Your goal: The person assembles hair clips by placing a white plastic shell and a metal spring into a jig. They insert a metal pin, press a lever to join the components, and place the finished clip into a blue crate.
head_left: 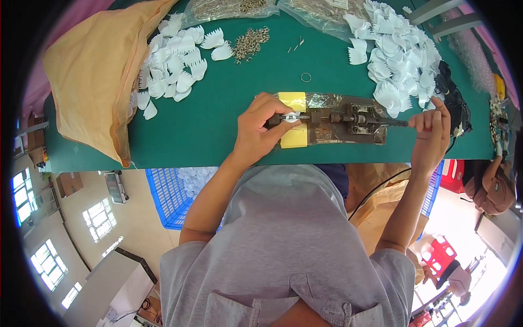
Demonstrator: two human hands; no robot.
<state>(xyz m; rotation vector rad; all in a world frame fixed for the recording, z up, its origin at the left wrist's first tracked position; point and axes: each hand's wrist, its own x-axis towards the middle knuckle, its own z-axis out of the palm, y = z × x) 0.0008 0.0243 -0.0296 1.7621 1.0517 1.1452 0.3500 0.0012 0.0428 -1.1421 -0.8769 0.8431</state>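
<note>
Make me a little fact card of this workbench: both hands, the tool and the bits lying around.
Left hand: thumb and finger around a small white piece
Right hand: fingers at the end of a dark handle
Tool: metal tool lying between the hands
White toothed pieces: left pile, larger right pile
Metal bits: heaped beside the left pile
Ring: loose, beyond the tool
Surface: green table

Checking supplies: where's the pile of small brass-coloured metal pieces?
In the head view, the brass-coloured pile lies beyond the left hand on the green tabletop, slightly left of centre, just right of the left heap of white toothed pieces.
</note>
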